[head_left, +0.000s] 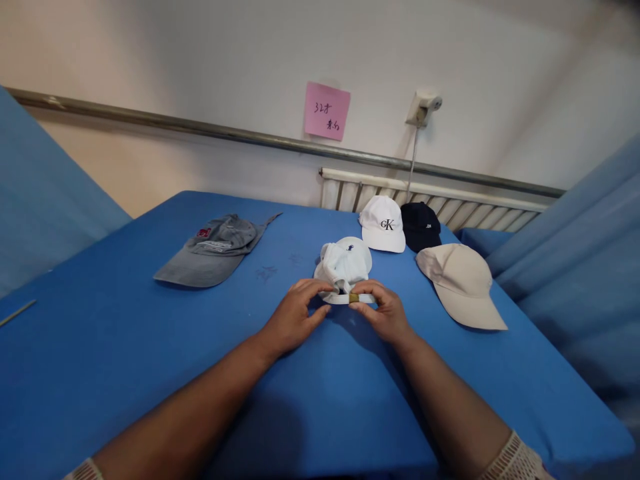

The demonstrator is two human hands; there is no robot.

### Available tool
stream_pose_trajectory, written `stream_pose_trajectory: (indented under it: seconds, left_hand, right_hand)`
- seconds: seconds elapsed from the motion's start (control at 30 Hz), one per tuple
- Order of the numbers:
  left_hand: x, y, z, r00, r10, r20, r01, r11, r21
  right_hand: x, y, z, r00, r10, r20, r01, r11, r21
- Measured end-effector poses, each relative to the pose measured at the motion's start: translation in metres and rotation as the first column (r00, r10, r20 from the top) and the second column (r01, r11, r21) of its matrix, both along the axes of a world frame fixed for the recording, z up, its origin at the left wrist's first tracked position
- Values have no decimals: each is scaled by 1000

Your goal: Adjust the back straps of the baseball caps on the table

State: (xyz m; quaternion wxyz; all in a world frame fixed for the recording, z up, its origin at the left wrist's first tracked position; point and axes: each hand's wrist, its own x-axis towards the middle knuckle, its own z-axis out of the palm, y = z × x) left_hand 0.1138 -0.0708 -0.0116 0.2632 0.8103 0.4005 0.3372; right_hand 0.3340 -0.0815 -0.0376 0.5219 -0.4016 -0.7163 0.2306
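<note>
Pale cap point(345, 263) sits mid-table, at the far side of both hands, its back strap point(339, 299) turned near. Left hand point(293, 317) pinches the strap's left part; right hand point(387, 313) grips it at the brass-coloured buckle point(354, 298) (thumb below, fingers above). Just beyond, to the far right: white "CK" cap point(381, 223), touching black cap point(421, 227). Beige cap point(463, 283) lies right; grey cap point(213, 250), left, well apart. Pale crown is soft, crumpled; grey fabric looks faded. Table point(165, 353) wears smooth blue cloth.
</note>
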Motion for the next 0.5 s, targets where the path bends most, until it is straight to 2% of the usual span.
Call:
stream_pose_trajectory:
  seconds: [0.17, 0.23, 0.27, 0.33, 0.4, 0.47, 0.5]
  left_hand:
    - [-2, 7, -8, 997, 73, 9, -73, 997, -2]
    - [2, 8, -10, 980, 186, 78, -178, 979, -95]
    - [4, 7, -11, 952, 274, 135, -245, 949, -196]
    - [9, 3, -11, 856, 446, 259, -282, 826, -489]
    - [14, -2, -10, 758, 546, 355, -133, 663, -737]
    - [17, -6, -10, 699, 579, 420, 53, 544, -838]
    - [18, -6, -10, 675, 588, 445, 112, 515, -850]
  right_hand:
    - [1, 1, -1, 999, -31, -44, 29, 999, -32]
    - [0, 0, -1, 1000, -23, -20, 23, 1000, -14]
    - [-1, -1, -1, 1000, -18, -3, 18, 1000, 2]
    - [-3, -2, 0, 999, -8, 34, 7, 999, 44]
    - [-6, -3, 0, 997, 13, 76, -19, 997, 79]
    - [-10, -4, 0, 988, 58, 141, -69, 994, 79]
    - [-11, -4, -1, 980, 84, 180, -98, 993, 67]
